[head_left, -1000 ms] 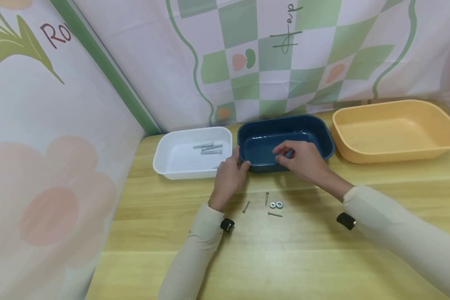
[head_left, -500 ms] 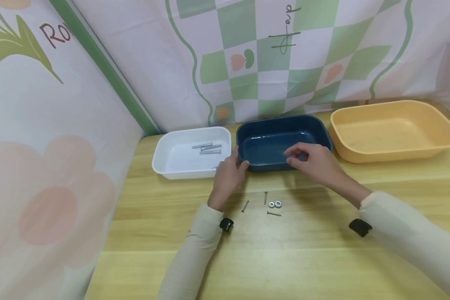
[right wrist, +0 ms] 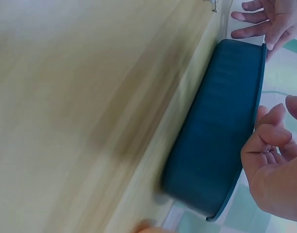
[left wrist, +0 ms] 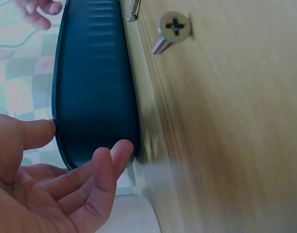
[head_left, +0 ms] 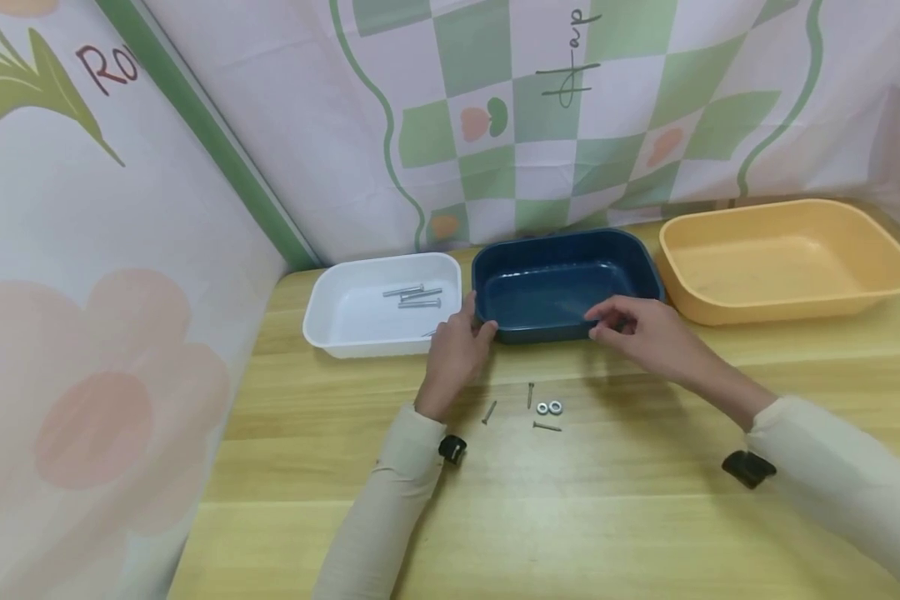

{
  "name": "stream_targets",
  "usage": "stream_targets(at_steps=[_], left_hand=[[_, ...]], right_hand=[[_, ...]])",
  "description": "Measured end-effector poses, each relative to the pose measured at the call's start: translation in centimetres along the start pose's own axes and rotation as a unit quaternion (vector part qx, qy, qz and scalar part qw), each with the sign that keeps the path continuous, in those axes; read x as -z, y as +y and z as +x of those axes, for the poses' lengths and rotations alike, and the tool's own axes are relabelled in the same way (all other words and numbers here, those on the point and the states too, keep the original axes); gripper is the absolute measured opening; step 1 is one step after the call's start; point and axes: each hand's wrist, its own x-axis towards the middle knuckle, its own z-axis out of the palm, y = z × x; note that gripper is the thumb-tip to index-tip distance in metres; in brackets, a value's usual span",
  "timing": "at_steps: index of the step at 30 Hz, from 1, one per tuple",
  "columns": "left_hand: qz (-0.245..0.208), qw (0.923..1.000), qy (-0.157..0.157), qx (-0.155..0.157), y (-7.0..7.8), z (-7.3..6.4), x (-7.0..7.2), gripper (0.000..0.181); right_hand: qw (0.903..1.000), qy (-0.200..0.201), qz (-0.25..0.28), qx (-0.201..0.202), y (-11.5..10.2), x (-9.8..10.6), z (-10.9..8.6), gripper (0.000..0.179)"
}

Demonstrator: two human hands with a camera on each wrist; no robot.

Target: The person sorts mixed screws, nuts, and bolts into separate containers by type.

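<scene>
My left hand holds the near left corner of a dark blue tray. In the left wrist view its thumb touches the tray's rim, while other fingers lie loosely bent by the end wall. Over the near right part of that rim hovers my right hand, its fingers loosely curled, thumb apart, with nothing seen between them. Whether it touches the rim is unclear. On the wood in front lie three screws, one upper, one left and one lower, beside two nuts.
Left of the blue tray stands a white tray holding several long bolts. A yellow tray is at the right. All three stand along the back of the wooden table, against a patterned cloth.
My right hand has drawn back to the right, from over the inside of the blue tray to its near right rim. My left hand keeps its place on the corner.
</scene>
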Motion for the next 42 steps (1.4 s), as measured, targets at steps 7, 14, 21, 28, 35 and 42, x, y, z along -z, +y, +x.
stream_targets(at_steps=[7, 14, 21, 28, 35, 42], left_hand=[[-0.003, 1.0000, 0.001, -0.004, 0.0, 0.0, 0.0, 0.061], [-0.004, 0.9999, 0.007, -0.011, -0.2, 0.1, 0.0, 0.060], [-0.004, 0.9999, 0.007, -0.011, -0.2, 0.1, -0.1, 0.060], [0.004, 0.9999, 0.009, -0.009, -0.1, 0.0, -0.2, 0.060], [-0.002, 1.0000, 0.005, -0.007, -0.1, 0.0, -0.1, 0.061], [-0.001, 0.9999, 0.007, -0.012, -0.2, 0.1, -0.1, 0.060]], right_hand=[[0.9975, -0.011, 0.064, -0.028, 1.4, 0.7, -0.8, 0.037], [0.9973, -0.022, 0.057, -0.041, 2.1, 1.1, -1.6, 0.037], [0.9989, -0.024, 0.016, -0.037, 2.5, 1.1, -2.6, 0.033], [0.9966, -0.040, 0.047, -0.055, 2.7, 0.2, -3.5, 0.035], [0.9949, -0.054, 0.062, -0.057, 2.8, -1.2, -4.2, 0.033], [0.9953, -0.063, 0.066, -0.030, 2.4, -2.7, -4.6, 0.023]])
